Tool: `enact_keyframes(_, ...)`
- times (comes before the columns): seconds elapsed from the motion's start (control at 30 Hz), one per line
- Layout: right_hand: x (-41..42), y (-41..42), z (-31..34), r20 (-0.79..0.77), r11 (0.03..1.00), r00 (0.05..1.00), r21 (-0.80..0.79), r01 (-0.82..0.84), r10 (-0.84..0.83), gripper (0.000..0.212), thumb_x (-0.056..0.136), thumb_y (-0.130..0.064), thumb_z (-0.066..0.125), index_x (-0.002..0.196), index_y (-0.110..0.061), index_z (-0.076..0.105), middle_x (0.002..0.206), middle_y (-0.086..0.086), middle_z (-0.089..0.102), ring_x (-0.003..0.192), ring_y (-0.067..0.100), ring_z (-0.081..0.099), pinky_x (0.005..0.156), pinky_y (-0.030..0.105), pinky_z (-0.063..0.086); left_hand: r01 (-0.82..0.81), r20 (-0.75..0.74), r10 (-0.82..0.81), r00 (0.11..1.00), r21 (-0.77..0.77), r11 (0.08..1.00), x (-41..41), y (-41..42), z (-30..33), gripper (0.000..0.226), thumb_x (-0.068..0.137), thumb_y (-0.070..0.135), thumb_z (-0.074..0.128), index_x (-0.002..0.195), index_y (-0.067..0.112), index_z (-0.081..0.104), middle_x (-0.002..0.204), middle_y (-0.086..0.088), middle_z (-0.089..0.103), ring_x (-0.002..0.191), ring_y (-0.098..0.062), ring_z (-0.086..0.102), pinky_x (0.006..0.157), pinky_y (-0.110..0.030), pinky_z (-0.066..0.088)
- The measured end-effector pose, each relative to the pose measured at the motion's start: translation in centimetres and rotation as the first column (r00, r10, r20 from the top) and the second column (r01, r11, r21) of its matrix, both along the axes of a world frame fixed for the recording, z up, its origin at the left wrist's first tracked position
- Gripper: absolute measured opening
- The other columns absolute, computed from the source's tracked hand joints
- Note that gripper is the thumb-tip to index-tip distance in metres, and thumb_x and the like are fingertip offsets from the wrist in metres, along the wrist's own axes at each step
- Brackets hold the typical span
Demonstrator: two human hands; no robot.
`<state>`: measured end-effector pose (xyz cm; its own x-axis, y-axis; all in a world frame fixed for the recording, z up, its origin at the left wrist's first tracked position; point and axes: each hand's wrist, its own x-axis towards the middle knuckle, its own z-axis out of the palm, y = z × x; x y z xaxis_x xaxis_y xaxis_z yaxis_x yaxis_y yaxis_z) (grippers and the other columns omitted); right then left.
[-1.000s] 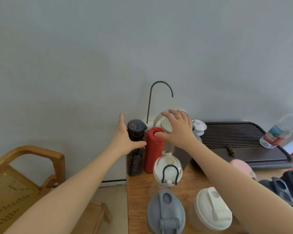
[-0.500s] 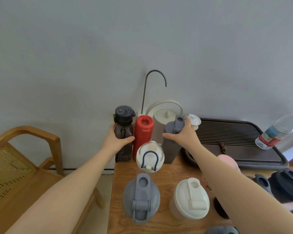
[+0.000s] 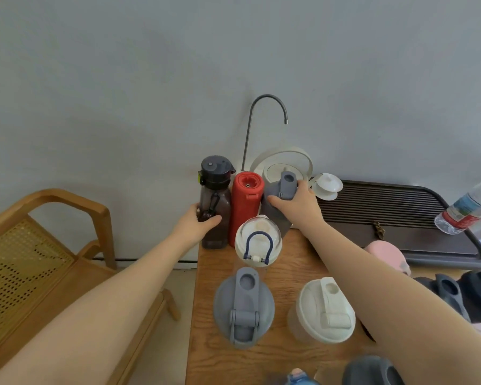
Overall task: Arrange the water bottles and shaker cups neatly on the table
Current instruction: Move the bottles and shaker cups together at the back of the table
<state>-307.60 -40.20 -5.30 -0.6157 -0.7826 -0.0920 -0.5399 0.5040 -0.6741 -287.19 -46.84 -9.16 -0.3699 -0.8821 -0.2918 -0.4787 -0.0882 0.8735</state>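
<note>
At the table's far left corner stand a dark brown bottle [image 3: 215,201], a red bottle [image 3: 245,201] and a grey shaker cup [image 3: 275,201] in a row. My left hand [image 3: 197,222] grips the dark bottle's side. My right hand [image 3: 300,207] holds the grey shaker near its lid. In front of them stands a clear bottle with a blue loop handle [image 3: 258,240]. Nearer to me are a grey-lidded shaker [image 3: 243,304] and a white-lidded shaker [image 3: 325,311].
A white kettle with a curved spout [image 3: 282,162] stands against the wall. A dark slatted tea tray [image 3: 395,215] holds a white lidded cup [image 3: 328,186] and a plastic water bottle [image 3: 467,209]. A pink cup [image 3: 388,254] and dark lids [image 3: 456,293] lie right. A wooden chair [image 3: 39,245] stands left.
My left hand slid down the dark bottle's side. My right hand left the red bottle's top and took hold of the grey shaker. The head camera tilted down.
</note>
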Motion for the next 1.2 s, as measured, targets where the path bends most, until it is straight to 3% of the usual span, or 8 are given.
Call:
enact_keyframes(0.13,-0.1,0.7,0.6,-0.101,0.992,0.993,0.118,-0.053,0.065,0.088,0.068,-0.058,0.068,0.132,-0.009,0.032,0.131,0.017,0.043,0.119,0.034,0.046,0.097,0.047,0.044,-0.077,-0.028,0.078,0.997,0.016,0.997,0.1,0.5,0.7,0.081,0.083,0.032,0.064,0.143,0.012,0.014,0.151,-0.013,0.027,0.135,-0.030,0.030,0.107,-0.044,0.031)
enact_keyframes(0.23,-0.2,1.9,1.7,-0.125,0.987,0.985,0.123,-0.103,0.119,0.095,0.071,-0.063,0.062,0.140,-0.010,0.025,0.144,0.016,0.034,0.134,0.034,0.031,0.108,0.050,0.034,-0.159,0.070,0.183,0.981,-0.262,0.952,0.1,1.7,2.1,0.084,0.081,0.035,0.065,0.144,0.011,0.013,0.153,-0.014,0.020,0.140,-0.031,0.019,0.113,-0.049,0.021)
enact_keyframes(0.33,-1.1,4.3,4.1,-0.109,0.986,0.980,-0.009,-0.166,0.164,0.078,0.082,-0.050,0.059,0.142,-0.010,0.029,0.148,0.012,0.032,0.137,0.029,0.030,0.110,0.043,0.029,-0.088,0.098,0.178,0.979,-0.585,0.806,-0.2,4.2,4.6,0.069,0.083,0.031,0.060,0.140,0.011,0.025,0.150,-0.013,0.026,0.139,-0.031,0.018,0.114,-0.049,0.015)
enact_keyframes(0.5,-5.0,11.4,8.3,-0.289,0.952,0.919,-0.067,-0.299,0.268,0.031,0.090,-0.027,0.055,0.118,-0.016,0.057,0.127,0.005,0.055,0.115,0.021,0.051,0.090,0.024,0.034,0.153,0.047,-0.195,0.980,-0.804,0.575,-3.0,10.1,8.9,0.046,0.077,0.029,0.052,0.120,0.012,0.051,0.136,-0.007,0.044,0.134,-0.020,0.024,0.108,-0.035,0.016)
enact_keyframes(0.63,-8.6,18.9,10.4,-0.371,0.953,0.888,-0.029,-0.302,0.271,0.026,0.094,-0.015,0.046,0.117,-0.013,0.059,0.120,0.002,0.061,0.110,0.017,0.054,0.094,0.025,0.038,0.374,0.037,-0.555,0.831,-0.777,0.507,-6.4,15.1,10.1,0.039,0.080,0.031,0.046,0.115,0.017,0.055,0.114,0.011,0.054,0.109,0.011,0.043,0.097,-0.007,0.032)
enact_keyframes(0.87,-14.1,32.9,7.5,-0.317,0.984,0.939,0.160,-0.085,0.132,0.044,0.086,-0.033,0.060,0.125,-0.015,0.052,0.126,0.002,0.052,0.117,0.016,0.045,0.094,0.022,0.030,0.699,0.301,-0.800,0.519,-0.688,0.195,-12.6,23.0,8.3,0.049,0.083,0.036,0.046,0.130,0.033,0.032,0.110,0.004,0.064,0.091,-0.007,0.059,0.078,-0.015,0.045)
enact_keyframes(1.0,-15.5,37.0,3.1,-0.272,0.957,0.962,0.274,0.091,-0.014,0.090,0.070,-0.054,0.069,0.142,-0.017,0.030,0.147,0.009,0.034,0.133,0.027,0.035,0.108,0.041,0.034,0.747,0.353,-0.772,0.530,-0.625,0.227,-16.7,25.4,7.4,0.061,0.084,0.030,0.060,0.137,0.026,0.031,0.135,0.003,0.048,0.117,-0.013,0.047,0.088,-0.018,0.033)
enact_keyframes(1.2,-15.6,38.1,-0.2,-0.071,0.980,0.995,0.177,0.085,-0.073,0.118,0.056,-0.050,0.082,0.145,-0.035,0.006,0.149,0.004,0.027,0.134,0.024,0.035,0.106,0.040,0.039,0.753,0.439,-0.666,0.603,-0.588,0.294,-22.6,25.5,7.0,0.089,0.071,0.044,0.071,0.142,0.021,0.021,0.149,-0.002,0.031,0.135,-0.021,0.028,0.108,-0.035,0.024)
